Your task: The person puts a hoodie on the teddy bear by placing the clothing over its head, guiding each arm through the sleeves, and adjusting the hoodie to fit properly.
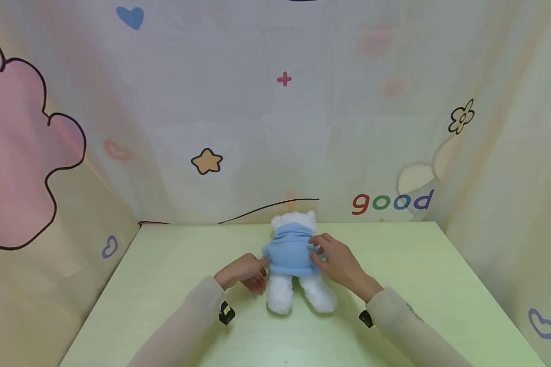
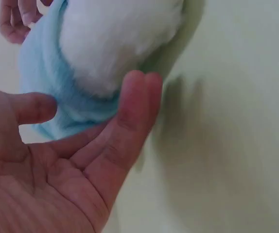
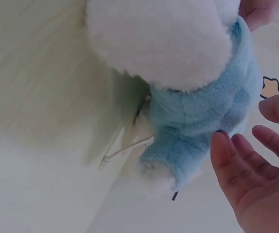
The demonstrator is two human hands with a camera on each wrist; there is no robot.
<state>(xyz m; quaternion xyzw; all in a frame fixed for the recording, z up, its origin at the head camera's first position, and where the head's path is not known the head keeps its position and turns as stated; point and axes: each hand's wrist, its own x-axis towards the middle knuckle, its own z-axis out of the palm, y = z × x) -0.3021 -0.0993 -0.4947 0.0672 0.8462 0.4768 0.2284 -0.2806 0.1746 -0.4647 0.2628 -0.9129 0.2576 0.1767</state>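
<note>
A white plush toy (image 1: 280, 295) in a light blue hooded sweater (image 1: 293, 255) is on the table, legs toward me and no face showing. My left hand (image 1: 245, 272) is at the sweater's left side. In the left wrist view its thumb (image 2: 37, 108) is by the blue hem and its fingers (image 2: 130, 107) extend beside the toy, not curled round it. On the other side is my right hand (image 1: 340, 262), its loosely bent fingers (image 3: 227, 165) close to the sleeve (image 3: 173, 150). Whether the fingertips touch the cloth cannot be told.
The pale green table (image 1: 174, 255) meets a printed curtain (image 1: 257, 127) at its back edge and along both sides. A thin pale cord (image 3: 130, 146) hangs by the toy's sleeve. Dark wrist devices (image 1: 227, 313) show below the cuffs.
</note>
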